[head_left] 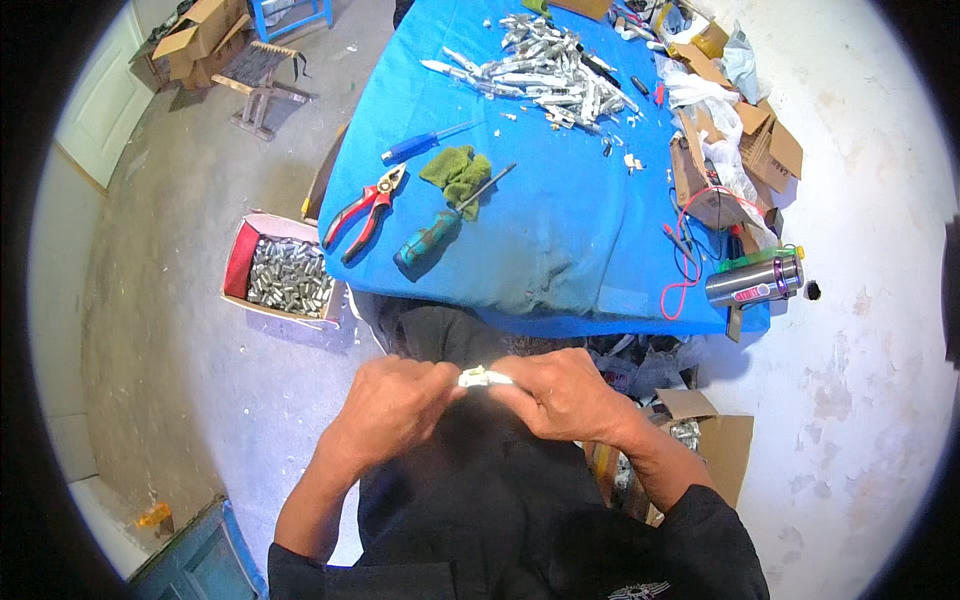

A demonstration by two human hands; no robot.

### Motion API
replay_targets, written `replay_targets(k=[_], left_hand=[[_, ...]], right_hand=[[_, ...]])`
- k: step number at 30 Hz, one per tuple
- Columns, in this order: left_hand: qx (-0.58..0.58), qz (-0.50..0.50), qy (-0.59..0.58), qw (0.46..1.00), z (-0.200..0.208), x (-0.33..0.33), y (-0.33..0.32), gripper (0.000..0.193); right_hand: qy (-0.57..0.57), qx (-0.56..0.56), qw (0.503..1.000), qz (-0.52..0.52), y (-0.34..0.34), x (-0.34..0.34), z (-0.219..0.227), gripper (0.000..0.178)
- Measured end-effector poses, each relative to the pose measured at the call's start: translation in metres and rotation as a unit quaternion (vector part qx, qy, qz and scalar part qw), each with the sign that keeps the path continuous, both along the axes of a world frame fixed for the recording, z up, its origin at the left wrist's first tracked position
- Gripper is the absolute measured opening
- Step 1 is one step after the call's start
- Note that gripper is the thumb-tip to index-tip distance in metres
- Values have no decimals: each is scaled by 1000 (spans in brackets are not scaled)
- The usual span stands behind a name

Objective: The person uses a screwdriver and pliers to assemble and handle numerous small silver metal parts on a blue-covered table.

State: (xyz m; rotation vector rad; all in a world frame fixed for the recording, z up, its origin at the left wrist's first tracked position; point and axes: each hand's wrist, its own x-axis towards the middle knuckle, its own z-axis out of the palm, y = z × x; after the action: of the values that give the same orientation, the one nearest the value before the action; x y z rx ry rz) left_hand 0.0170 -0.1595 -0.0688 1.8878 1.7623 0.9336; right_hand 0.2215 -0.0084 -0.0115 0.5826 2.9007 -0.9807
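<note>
Over my lap, in front of the table's near edge, both hands grip one small white plastic piece (477,378). My left hand (395,405) pinches its left end, and my right hand (565,395) pinches the right end. Fingers cover much of the piece, so its kind does not show. Beyond my hands, on the blue-covered table (560,230), lie red-handled pliers (368,212), a teal-handled screwdriver (430,238), a blue screwdriver (412,147) and a crumpled green cloth (457,177). A heap of slim white pen-shaped pieces (550,70) covers the far part.
A red-and-white box (240,262) of small silver cylinders sits left of the table. On the table's right are a steel flask (752,283), red and black wires (683,250) and cardboard boxes (700,185). Another open carton (725,450) stands by my right forearm.
</note>
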Motion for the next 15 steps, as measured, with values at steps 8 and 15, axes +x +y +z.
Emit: replay_targets(k=[8, 15], left_hand=[[7, 182, 118, 976, 21, -37, -21, 18], [-11, 196, -64, 978, -7, -19, -20, 14]], right_hand=[[-79, 100, 986, -107, 30, 48, -38, 19], [111, -332, 896, -274, 27, 42, -38, 31]])
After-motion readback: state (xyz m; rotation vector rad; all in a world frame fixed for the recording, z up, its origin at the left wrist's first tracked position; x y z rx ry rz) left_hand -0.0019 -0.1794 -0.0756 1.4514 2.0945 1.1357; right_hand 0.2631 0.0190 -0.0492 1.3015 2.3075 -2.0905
